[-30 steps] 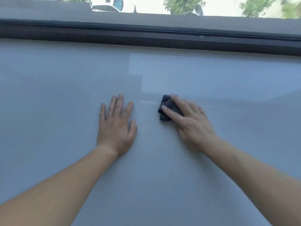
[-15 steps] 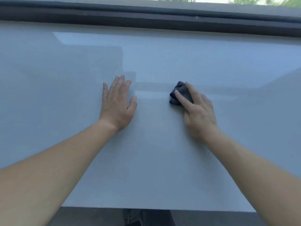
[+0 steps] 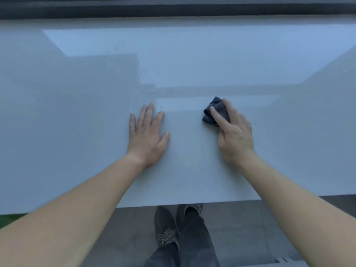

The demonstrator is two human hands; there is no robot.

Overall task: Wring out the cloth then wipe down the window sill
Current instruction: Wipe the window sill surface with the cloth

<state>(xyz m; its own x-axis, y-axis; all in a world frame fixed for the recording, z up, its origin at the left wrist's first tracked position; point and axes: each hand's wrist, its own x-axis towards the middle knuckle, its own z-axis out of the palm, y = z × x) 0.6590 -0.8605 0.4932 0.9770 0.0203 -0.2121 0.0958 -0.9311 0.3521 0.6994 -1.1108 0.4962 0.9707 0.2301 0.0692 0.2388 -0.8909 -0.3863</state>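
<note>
A small, folded dark grey cloth (image 3: 213, 110) lies on the wide, glossy pale grey window sill (image 3: 77, 112). My right hand (image 3: 234, 135) presses it flat against the sill, index finger laid across the top and the other fingers over its right side, so only its left part shows. My left hand (image 3: 147, 134) rests palm down on the bare sill about a hand's width to the left of the cloth, fingers spread, holding nothing.
A dark window frame (image 3: 173, 8) runs along the sill's far edge. The sill's near edge (image 3: 192, 203) crosses the lower part of the view; below it are grey floor tiles and my shoes and trouser legs (image 3: 183, 237).
The view has tilted down, so the sill's near edge, floor and shoes show and the window is gone. My right hand with the cloth has slid to the right, away from my left hand.
</note>
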